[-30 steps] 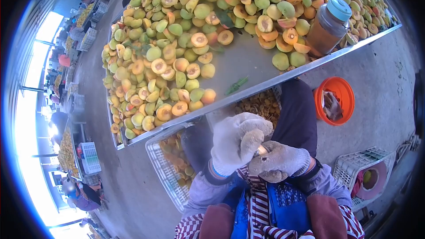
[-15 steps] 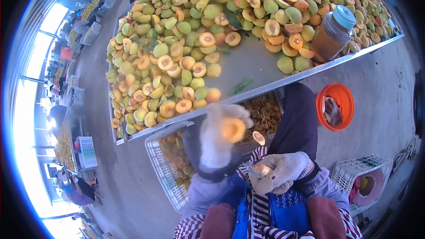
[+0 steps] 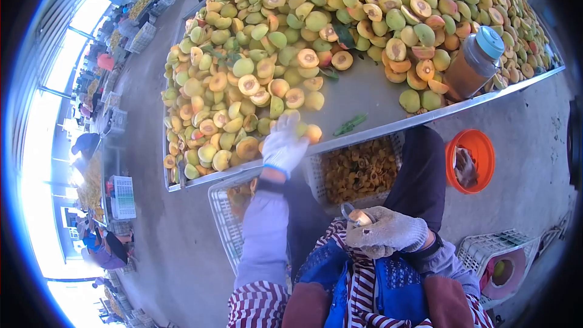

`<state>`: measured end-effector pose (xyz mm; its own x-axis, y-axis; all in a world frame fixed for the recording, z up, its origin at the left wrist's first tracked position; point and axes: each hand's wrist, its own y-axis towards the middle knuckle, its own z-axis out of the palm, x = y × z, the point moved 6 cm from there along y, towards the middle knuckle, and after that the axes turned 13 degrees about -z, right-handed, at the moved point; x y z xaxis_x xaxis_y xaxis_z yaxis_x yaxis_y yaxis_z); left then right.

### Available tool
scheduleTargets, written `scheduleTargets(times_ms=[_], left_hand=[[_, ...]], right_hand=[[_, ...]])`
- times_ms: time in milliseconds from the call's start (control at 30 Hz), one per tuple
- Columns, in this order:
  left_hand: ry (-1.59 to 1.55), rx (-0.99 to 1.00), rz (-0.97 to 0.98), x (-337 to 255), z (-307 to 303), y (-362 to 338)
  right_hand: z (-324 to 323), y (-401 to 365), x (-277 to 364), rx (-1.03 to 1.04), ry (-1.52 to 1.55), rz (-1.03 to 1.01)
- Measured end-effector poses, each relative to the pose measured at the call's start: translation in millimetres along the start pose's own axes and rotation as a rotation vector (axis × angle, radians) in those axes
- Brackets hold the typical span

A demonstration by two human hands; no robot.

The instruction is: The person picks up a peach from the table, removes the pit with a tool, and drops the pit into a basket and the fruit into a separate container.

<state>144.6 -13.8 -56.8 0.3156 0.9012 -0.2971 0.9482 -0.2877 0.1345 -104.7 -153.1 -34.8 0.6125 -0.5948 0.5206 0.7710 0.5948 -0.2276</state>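
Note:
My left hand, in a white glove, stretches out to the near edge of the metal table. Its fingers curl over an orange peach half lying there. Close to my body, my gloved right hand is shut on a small metal pitting spoon, whose tip points up and left. A big heap of halved green and orange peaches covers the table beyond my left hand.
A brown bottle with a teal lid stands at the table's right edge. Under the table are a white crate of pits, a second crate and an orange bucket. Another white crate sits lower right. People work far left.
My left hand held a peach half up near my right hand, then swung away and out to the table edge. My right hand stayed put with the spoon.

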Motion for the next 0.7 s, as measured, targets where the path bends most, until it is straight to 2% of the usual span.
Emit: scheduleTargets(times_ms=[67, 133, 200, 233, 267, 333, 400, 433, 467, 533, 700], left_hand=[[0.158, 0.116, 0.026, 7.3, 40.0, 20.2], [0.127, 0.091, -0.004, -6.9, 23.1, 26.4], [-0.783, 0.544, -0.506, -12.7, 11.1, 13.5], [-0.867, 0.49, -0.356, -17.7, 7.1, 6.8], [-0.865, 0.493, -0.363, -17.8, 9.8, -7.4], [-1.349, 0.541, -0.374, -48.6, -6.5, -35.8], [-1.449, 0.581, -0.396, -73.0, -24.5, -59.2], [-1.551, 0.625, -0.413, -84.6, -30.6, -69.2], [-1.551, 0.634, -0.412, -93.1, -35.1, -77.4], [-1.682, 0.574, -0.527, -99.1, -37.9, -91.3], [-1.574, 0.503, -0.438, -107.1, -37.5, -108.2]], right_hand=[[5.0, -3.7, 11.6, -0.037, -0.073, -0.011], [5.7, -5.5, 16.5, -0.08, -0.136, -0.021], [4.0, -4.0, 22.3, -0.119, -0.16, -0.123], [4.5, -2.0, 22.8, -0.12, -0.155, -0.121], [2.6, 0.7, 25.4, -0.159, -0.206, -0.136], [6.1, 6.8, 29.3, -0.193, -0.254, -0.146], [8.6, 10.0, 36.5, -0.29, -0.353, -0.189], [6.3, 10.6, 36.7, -0.309, -0.428, -0.118], [6.4, 11.6, 35.0, -0.316, -0.425, -0.12], [-1.7, 11.2, 41.1, -0.45, -0.762, -0.21], [-5.3, 10.7, 35.2, -0.517, -0.87, -0.189]])
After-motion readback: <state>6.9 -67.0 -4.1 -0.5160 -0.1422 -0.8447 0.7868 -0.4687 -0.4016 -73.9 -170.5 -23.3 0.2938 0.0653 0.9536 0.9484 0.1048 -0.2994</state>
